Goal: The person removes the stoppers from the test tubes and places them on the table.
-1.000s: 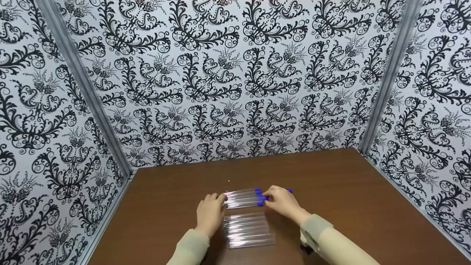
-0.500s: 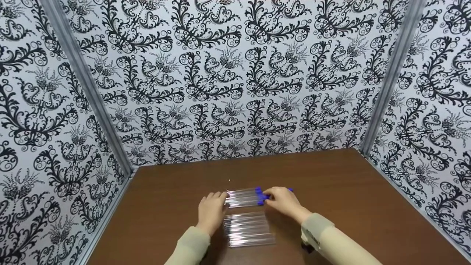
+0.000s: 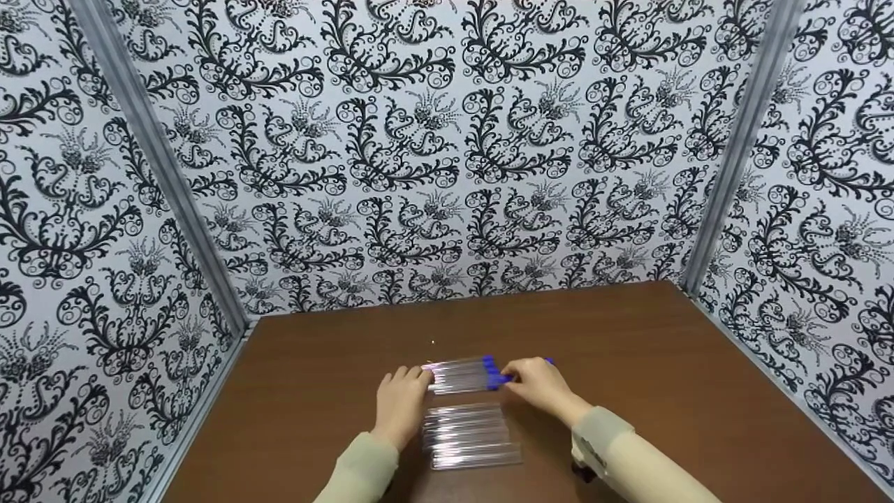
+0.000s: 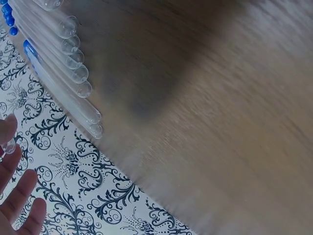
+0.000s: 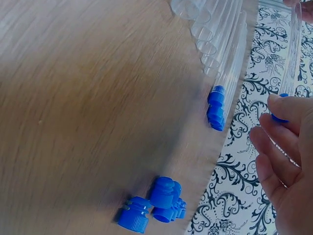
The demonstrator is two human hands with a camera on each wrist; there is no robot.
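A clear test tube (image 5: 292,54) is held above the table, stretched between both hands. My left hand (image 3: 401,402) pinches its rounded end, which shows between thumb and finger in the left wrist view. At its other end my right hand (image 3: 538,381) pinches a blue cap (image 5: 279,117) between thumb and fingers. Whether the cap is fully seated cannot be told. Behind lie several test tubes with blue caps (image 5: 215,107), side by side. Nearer the person is a row of uncapped test tubes (image 3: 468,433), their open ends toward the right.
Several loose blue caps (image 5: 164,196) lie on the brown table (image 3: 335,335) by the right hand, mostly hidden behind it in the head view. Patterned panels (image 3: 447,175) enclose the table at the back and sides.
Both hands stay almost in place, holding the tube and cap. The right fingers shift slightly at the cap; the tubes on the table have not moved.
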